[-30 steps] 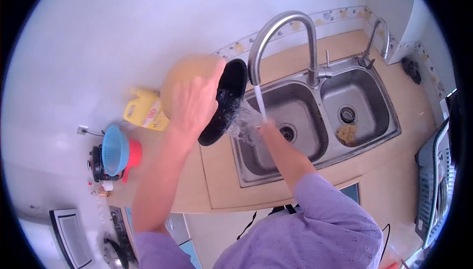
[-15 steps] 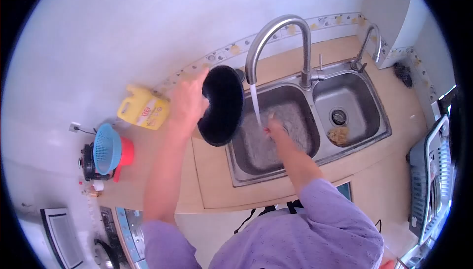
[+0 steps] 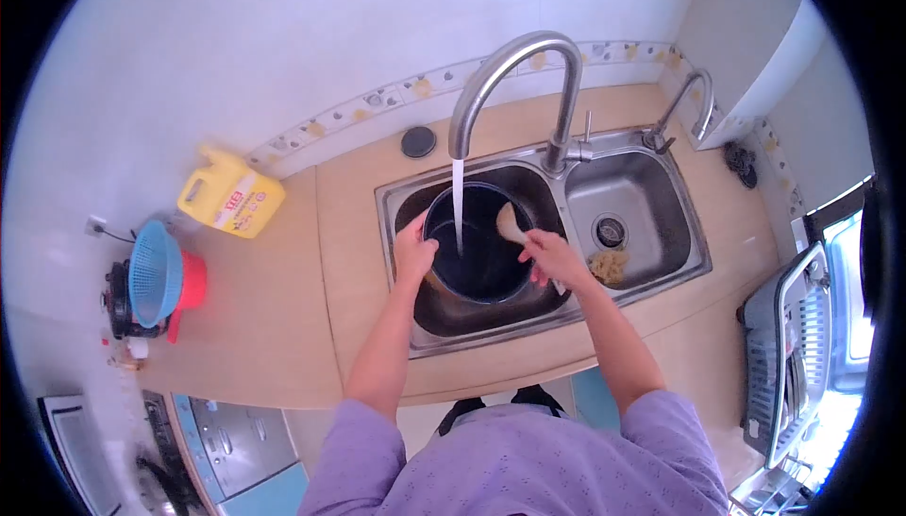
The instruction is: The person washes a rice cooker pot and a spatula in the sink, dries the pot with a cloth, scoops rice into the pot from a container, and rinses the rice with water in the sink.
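Observation:
A dark round pot [image 3: 477, 266] sits in the left sink basin [image 3: 444, 327], under water running from the tall curved faucet [image 3: 514, 51]. My left hand [image 3: 413, 250] grips the pot's left rim. In my right hand [image 3: 557, 259] is a pale wooden spatula [image 3: 511, 223], its broad end over the pot's right side. The water stream [image 3: 459, 204] falls into the pot.
A yellow sponge [image 3: 609, 266] lies in the right basin [image 3: 651, 214], beside a smaller faucet [image 3: 698, 101]. To the left are a yellow jug [image 3: 231, 195] and a blue colander [image 3: 155, 275]. At the right stands a grey dish rack [image 3: 769, 355].
The pot has moved from above the counter, left of the sink, down into the left basin under the water. My right hand has come up from the basin and now shows the spatula.

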`<control>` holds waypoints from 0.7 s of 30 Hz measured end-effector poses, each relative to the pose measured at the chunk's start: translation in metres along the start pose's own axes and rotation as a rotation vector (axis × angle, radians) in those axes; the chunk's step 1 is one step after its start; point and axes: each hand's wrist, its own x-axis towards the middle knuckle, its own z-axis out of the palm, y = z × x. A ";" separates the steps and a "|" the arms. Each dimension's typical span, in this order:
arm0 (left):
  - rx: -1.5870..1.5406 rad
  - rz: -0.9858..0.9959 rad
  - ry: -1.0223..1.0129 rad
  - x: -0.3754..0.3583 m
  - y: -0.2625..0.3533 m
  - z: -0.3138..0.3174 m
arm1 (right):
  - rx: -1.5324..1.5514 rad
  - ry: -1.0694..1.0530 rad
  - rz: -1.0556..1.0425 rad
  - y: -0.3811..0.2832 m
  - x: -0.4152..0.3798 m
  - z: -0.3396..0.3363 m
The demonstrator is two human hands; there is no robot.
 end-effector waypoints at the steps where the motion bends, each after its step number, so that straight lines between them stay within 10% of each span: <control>1: 0.022 -0.078 0.026 -0.005 -0.006 0.003 | 0.075 -0.080 0.047 0.007 0.009 0.005; 13: -0.478 -0.207 0.279 -0.035 -0.080 0.019 | 0.686 0.023 0.484 0.107 0.165 0.122; 21: 0.281 -0.377 0.131 -0.083 -0.077 0.018 | 0.716 0.284 0.517 0.126 0.198 0.171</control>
